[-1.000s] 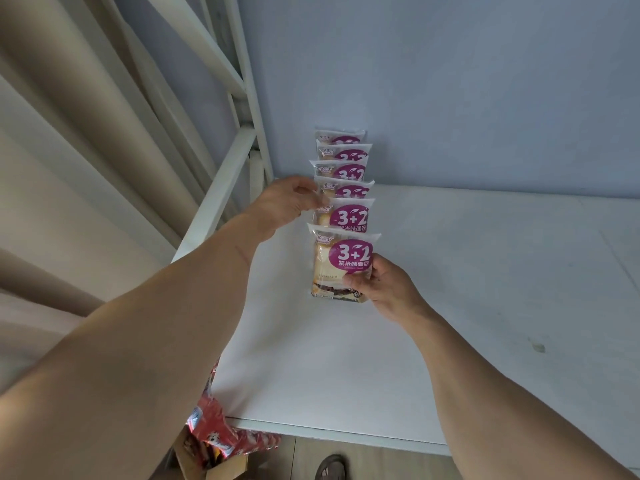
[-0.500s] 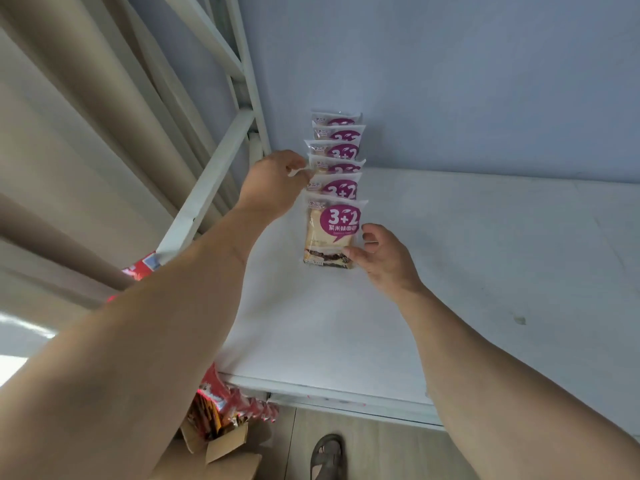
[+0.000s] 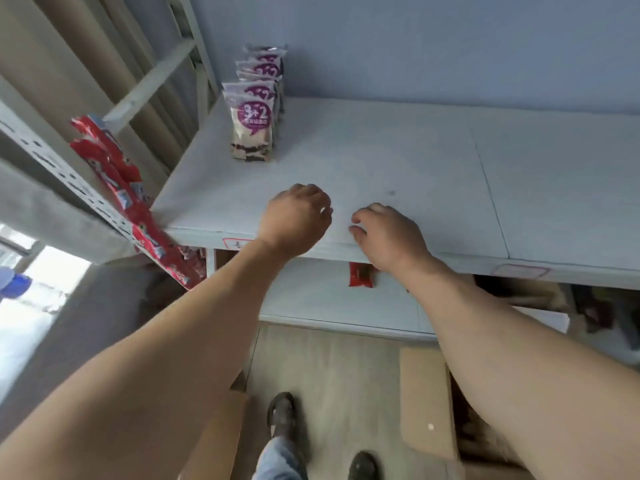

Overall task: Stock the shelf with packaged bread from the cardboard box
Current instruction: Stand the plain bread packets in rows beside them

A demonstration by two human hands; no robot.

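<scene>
Both of my hands have come off the bread row since the earlier frames and drawn back to the front edge of the shelf (image 3: 381,147); my view has tipped down toward the floor too.

The bread packs (image 3: 252,123) now stand on their own in a single file at the shelf's back left corner, the file running from the front pack straight back to the wall. They lie ahead and to the left of both hands, well apart from them.

My left hand (image 3: 294,220) hangs over the front lip with its fingers curled under and holding nothing that I can see. My right hand (image 3: 391,237) sits just beside it, fingers loosely bent and a little apart, also holding nothing.

For the next pack I judge the move goes down, not forward: the cardboard box (image 3: 429,414) sits on the floor below my right forearm, so the right hand is the nearer one. What the box holds I cannot tell.
</scene>
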